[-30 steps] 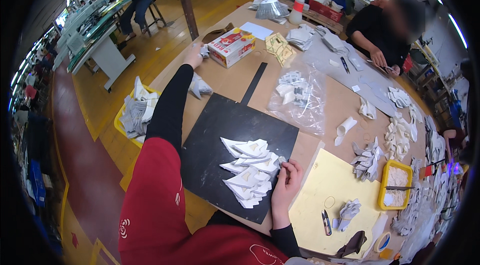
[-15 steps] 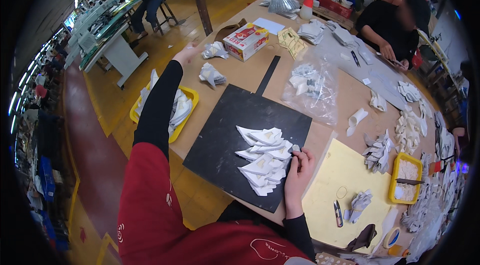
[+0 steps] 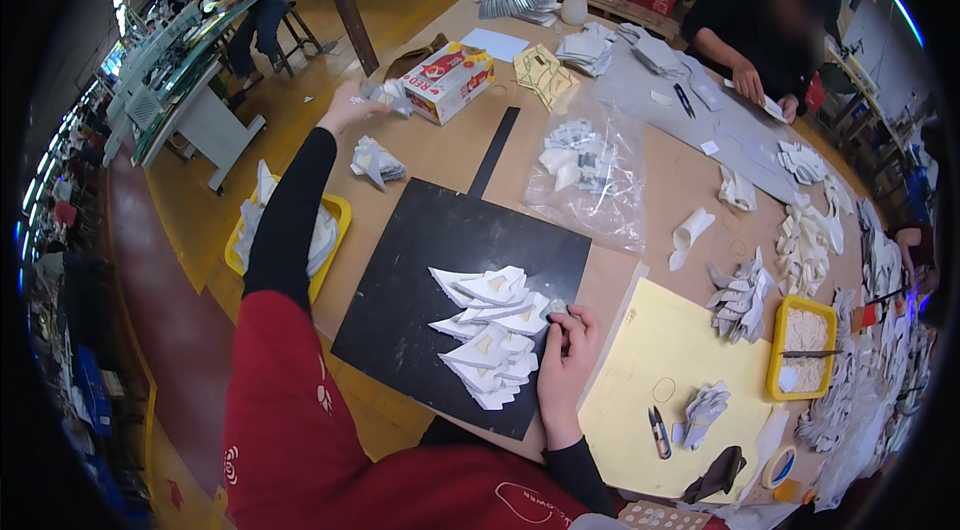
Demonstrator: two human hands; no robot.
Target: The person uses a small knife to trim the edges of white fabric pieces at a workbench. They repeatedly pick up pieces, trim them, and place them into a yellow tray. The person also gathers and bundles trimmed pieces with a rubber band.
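Evidently, the small bundle of layered grey-white cut pieces (image 3: 393,97) was light and fairly soft, judging by its thin, curling layers; it lay on the brown-covered table (image 3: 440,155), just beside the red, yellow and white cardboard box (image 3: 447,82). Its layers were likely to slide over one another, so the suitable hold was across the full thickness near the middle, with light pressure to spare the pointed tips. The left hand (image 3: 348,110) met the near-left end of this bundle, its fingers partly bent; whether they had closed on it could not be determined at this scale. A similar grey-white bundle (image 3: 377,162) stood nearer the person, apart from both hands. The overlapping pile of white pointed pieces (image 3: 490,330) lay on the flat black square board (image 3: 400,240) and called for the same flat, even grip. The right hand (image 3: 567,360) rested at the board's right edge, fingers curled inward, tips at a small grey block (image 3: 553,308); a firm pinch could not be confirmed
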